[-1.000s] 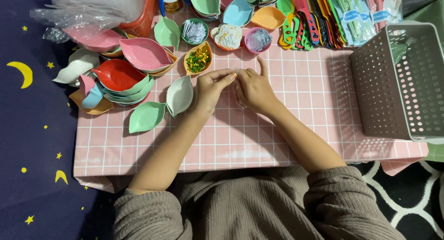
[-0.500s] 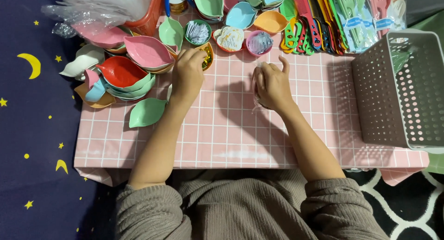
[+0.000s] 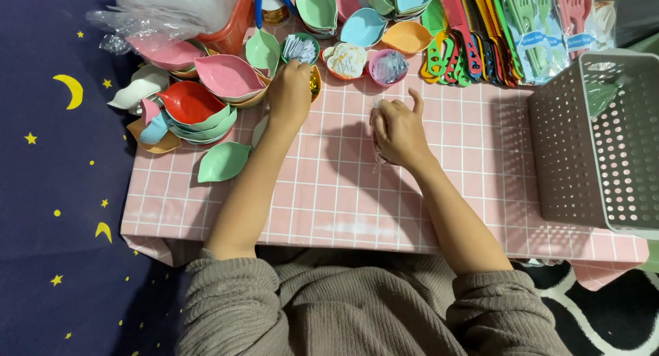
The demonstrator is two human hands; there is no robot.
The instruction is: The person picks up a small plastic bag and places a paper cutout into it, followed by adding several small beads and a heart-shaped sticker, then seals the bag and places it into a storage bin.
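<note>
A person in a grey-brown ribbed sweater sits at a low table (image 3: pixel 329 212) covered in a pink grid-patterned cloth, seen from above.

The left hand (image 3: pixel 290 95) reaches away from the body to the far side of the table. Its fingers curl down over a small yellow dish (image 3: pixel 314 81) holding bright beads; the hand covers most of the dish, so I cannot tell whether it grips the dish or only touches it. The dish lies straight ahead of this hand, with a green leaf-shaped dish (image 3: pixel 262 52) just beyond and a stack of red, pink and mint leaf dishes (image 3: pixel 199 109) to the left.

The right hand (image 3: pixel 398 131) sits nearer the table's middle, closed loosely around a small clear plastic packet (image 3: pixel 379 126), forefinger raised. It is well apart from the yellow dish, so the left hand is much the nearer.

A grey perforated basket (image 3: pixel 590 143) stands at the right edge. Coloured combs (image 3: pixel 456 33) lie along the far side.

Compared with one second ago, the hands, then together at the table's centre, have separated: the left has moved forward to the yellow dish, the right stays roughly in place.
</note>
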